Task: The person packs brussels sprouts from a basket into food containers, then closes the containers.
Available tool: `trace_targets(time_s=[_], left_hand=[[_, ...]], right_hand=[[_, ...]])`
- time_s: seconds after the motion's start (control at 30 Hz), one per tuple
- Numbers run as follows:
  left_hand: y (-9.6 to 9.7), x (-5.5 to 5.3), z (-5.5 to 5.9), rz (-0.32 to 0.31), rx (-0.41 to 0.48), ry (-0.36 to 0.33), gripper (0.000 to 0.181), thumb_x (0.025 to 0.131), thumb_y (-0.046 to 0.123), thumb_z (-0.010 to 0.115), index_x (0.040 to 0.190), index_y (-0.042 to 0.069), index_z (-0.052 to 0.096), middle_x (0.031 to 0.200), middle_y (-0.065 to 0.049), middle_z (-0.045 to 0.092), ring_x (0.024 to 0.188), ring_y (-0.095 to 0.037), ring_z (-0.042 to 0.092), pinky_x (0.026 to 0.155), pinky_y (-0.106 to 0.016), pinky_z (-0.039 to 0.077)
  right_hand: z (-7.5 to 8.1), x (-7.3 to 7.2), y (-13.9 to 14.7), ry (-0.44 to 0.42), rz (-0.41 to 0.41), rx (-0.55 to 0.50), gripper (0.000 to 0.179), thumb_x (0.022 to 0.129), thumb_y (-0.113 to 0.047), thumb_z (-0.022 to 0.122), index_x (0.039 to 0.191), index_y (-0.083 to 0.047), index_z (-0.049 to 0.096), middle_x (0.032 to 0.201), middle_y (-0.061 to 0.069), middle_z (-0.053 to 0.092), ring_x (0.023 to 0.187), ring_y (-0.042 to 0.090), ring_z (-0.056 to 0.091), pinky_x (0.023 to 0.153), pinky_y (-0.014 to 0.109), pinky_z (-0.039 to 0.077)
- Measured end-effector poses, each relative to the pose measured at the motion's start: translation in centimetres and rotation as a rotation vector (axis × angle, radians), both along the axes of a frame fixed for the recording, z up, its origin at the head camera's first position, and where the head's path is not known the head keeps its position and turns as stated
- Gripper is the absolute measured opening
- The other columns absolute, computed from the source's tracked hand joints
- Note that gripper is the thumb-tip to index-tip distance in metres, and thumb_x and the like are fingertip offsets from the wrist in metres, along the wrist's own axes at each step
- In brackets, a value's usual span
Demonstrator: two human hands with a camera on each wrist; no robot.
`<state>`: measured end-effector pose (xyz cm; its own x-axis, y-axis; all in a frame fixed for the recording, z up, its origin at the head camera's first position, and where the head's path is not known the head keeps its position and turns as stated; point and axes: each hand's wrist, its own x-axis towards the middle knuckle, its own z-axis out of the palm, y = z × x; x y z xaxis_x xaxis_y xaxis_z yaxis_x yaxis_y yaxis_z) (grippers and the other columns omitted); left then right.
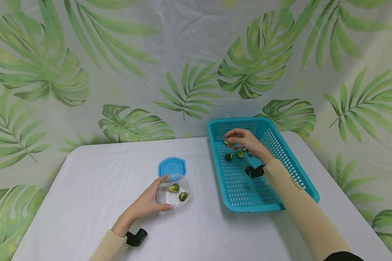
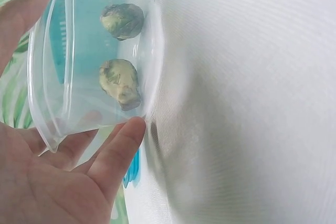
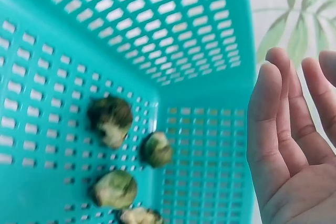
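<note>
My left hand (image 1: 147, 201) grips a small clear plastic container (image 1: 164, 197) on the white cloth, with thumb and fingers spread around its sides. Two Brussels sprouts, one of them (image 2: 121, 21) beside the other (image 2: 119, 82), lie on the container's bottom. Over the far part of a turquoise basket (image 1: 225, 195) is my right hand (image 1: 245, 139), its fingers loosely bent and nothing between them in the right wrist view. Below it, several more Brussels sprouts (image 3: 115, 188) rest on the basket floor; one sprout (image 1: 227, 143) shows right beside its fingertips in the head view.
A blue lid (image 1: 172, 166) lies just behind the container. White cloth (image 1: 94, 188) covers the table, and a leaf-patterned curtain (image 1: 189, 36) hangs behind it. The basket's perforated walls (image 3: 157, 19) rise around the sprouts on the right side of the table.
</note>
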<state>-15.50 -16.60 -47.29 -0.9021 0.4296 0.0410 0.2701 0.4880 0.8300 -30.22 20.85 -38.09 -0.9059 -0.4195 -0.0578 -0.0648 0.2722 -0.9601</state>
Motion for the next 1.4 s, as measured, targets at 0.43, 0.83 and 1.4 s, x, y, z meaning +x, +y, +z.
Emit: trace_targets(time_s=[0.43,0.83,1.4], left_hand=[[0.1,0.1,0.0,-0.003,-0.002,0.011,0.102,0.074,0.031,0.083,0.151,0.004,0.022,0.142,-0.014,0.041,0.136,-0.037,0.028,0.104,-0.059,0.025],[0.1,0.1,0.2,-0.01,0.001,0.006,0.101,0.075,0.033,0.083,0.15,0.004,0.022,0.142,-0.013,0.04,0.133,-0.036,0.033,0.102,-0.059,0.028],[0.1,0.0,0.2,-0.006,0.008,0.002,0.101,0.075,0.034,0.083,0.15,0.004,0.022,0.142,-0.014,0.041,0.134,-0.036,0.032,0.103,-0.059,0.027]], right_hand=[[-1.4,-0.3,2.1,-0.045,-0.032,0.117,0.038,0.1,-0.014,0.05,0.132,0.007,0.046,0.13,0.025,0.049,0.108,0.044,0.053,0.088,0.055,0.045],[-2.6,-0.7,3.4,-0.111,-0.016,0.292,0.039,0.1,-0.008,0.048,0.133,0.011,0.043,0.131,0.032,0.045,0.107,0.044,0.055,0.091,0.053,0.044],[-4.0,-1.1,4.1,-0.134,0.041,0.422,0.043,0.098,-0.005,0.046,0.138,0.009,0.041,0.136,0.032,0.04,0.101,0.041,0.058,0.082,0.048,0.05]])
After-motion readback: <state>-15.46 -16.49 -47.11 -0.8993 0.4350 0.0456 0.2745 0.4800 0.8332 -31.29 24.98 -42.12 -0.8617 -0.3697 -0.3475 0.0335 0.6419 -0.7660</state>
